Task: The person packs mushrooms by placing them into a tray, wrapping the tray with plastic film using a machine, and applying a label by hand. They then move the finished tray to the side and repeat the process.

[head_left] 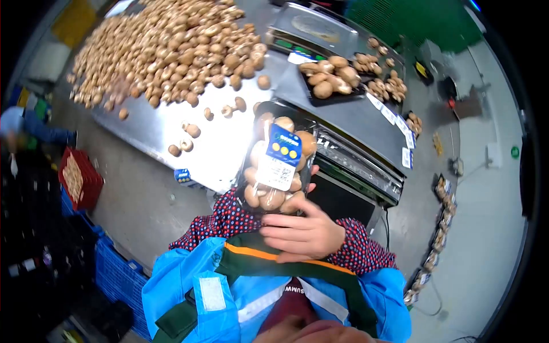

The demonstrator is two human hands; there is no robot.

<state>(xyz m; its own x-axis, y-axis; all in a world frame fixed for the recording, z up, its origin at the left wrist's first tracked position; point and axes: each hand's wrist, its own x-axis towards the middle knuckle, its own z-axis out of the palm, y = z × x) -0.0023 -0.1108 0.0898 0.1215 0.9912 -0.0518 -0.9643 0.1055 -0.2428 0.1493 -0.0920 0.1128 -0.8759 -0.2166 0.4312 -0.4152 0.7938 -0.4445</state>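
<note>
A black tray of brown mushrooms (271, 197) under clear film, with a blue and white label (279, 157), is tilted in front of my chest. My left hand (313, 178) supports it from behind; only its fingertips show past the tray's right edge, and the rest is hidden. At the lower edge of the tray is my right hand (303, 231), its fingers stretched out to the left and one finger reaching up against the film. It grips nothing visible.
Loose mushrooms (171, 51) are heaped on the metal table (151, 128). Behind the tray stand a scale (311, 28), filled trays (331, 80) and a wrapping machine (360, 157). A red crate (86, 186) and a person in blue (40, 126) are at left; packed trays (437, 240) line the right.
</note>
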